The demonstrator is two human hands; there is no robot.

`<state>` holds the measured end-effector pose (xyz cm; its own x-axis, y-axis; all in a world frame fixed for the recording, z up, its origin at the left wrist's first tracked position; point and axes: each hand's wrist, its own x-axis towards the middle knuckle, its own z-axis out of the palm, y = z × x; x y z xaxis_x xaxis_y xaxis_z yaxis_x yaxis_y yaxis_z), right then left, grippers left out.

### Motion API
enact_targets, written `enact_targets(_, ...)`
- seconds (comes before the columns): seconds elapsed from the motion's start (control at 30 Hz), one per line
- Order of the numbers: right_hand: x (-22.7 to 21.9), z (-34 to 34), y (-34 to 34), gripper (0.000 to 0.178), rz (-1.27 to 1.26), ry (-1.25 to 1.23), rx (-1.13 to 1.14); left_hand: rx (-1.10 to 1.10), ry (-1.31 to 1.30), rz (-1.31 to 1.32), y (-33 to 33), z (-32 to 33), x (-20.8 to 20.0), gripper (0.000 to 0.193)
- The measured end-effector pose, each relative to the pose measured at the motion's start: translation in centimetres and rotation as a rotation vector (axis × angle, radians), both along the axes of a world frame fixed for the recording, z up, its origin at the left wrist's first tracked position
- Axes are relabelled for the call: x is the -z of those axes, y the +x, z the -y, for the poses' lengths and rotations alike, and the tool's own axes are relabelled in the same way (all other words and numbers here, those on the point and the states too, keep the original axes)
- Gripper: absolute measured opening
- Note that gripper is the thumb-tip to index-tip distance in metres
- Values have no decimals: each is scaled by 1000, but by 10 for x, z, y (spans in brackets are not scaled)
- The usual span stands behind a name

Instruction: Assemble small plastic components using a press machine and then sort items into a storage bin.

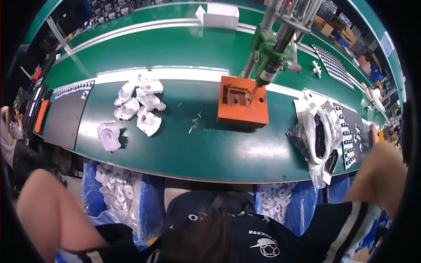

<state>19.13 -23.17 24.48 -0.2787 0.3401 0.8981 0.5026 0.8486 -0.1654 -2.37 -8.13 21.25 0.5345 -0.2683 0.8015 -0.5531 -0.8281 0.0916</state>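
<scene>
Both of my arms are bent, with the elbows out to the sides, and neither of my hands shows. My left arm (52,210) is at the lower left, near a blue bin. On the right, my other arm (377,175) is beside the right end of the bench. Several white plastic housings (148,122) lie in a loose group on the green bench, left of the middle. One housing (109,136) sits apart, closer to the front edge. A few small metal pins (195,120) are scattered between them and an orange fixture block (242,115) under a green press (268,59).
Front left is a dark board (66,118) with small black parts along its far edge. A plastic bag of black parts (319,136) stands at right, beside another parts board (351,136). Lined blue bins (147,206) hold white pieces below. A co-worker (17,136) is at far left.
</scene>
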Motion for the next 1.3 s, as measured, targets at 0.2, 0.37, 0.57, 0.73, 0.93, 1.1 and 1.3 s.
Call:
enact_targets(0.2, 81, -39, 23, 34, 83, -273, 256, -18, 2, 9, -2, -1, 7, 39)
enact_targets(0.37, 102, -40, 22, 34, 91, -335, 301, -40, 0, -15, -11, -4, 8, 38)
enact_targets(0.57, 102, -42, 19, 34, 106, -346, 356, -52, 33, -27, -20, -7, 4, 37)
enact_targets(0.73, 104, -42, 20, 34, 121, -373, 353, -24, 46, -30, -13, -9, -1, 37)
enact_targets(0.93, 104, -36, 18, 33, 98, -384, 383, -29, 56, -48, -14, 10, -16, 36)
enact_targets(1.1, 103, -38, 18, 33, 102, -383, 399, -30, 78, -76, -17, 10, -15, 36)
enact_targets(1.3, 103, -35, 18, 33, 129, -396, 381, -34, 93, -66, -14, -5, -11, 36)
